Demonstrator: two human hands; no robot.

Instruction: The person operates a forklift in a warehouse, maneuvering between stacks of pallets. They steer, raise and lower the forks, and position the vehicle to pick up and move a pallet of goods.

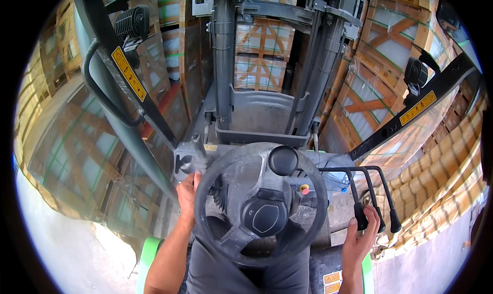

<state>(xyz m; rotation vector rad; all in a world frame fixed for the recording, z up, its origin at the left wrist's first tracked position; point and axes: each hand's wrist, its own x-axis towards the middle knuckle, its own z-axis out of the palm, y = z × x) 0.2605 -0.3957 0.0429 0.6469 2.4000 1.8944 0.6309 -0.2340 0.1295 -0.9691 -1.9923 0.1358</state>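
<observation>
Apparent step: manual control input, right fingers (372, 223) gripping inner control lever (361, 218), left fingers (191, 184) indeterminable; next move requires smooth travel

I see the steering wheel (263, 217) blocking the straight way between left fingers (187, 188) and right fingers (372, 220); a narrow gap runs between its rim (323, 204) and the levers (395, 221).

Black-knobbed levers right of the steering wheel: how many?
3: the inner lever and middle lever by the right hand, and the outer lever farthest from the steering wheel.
</observation>
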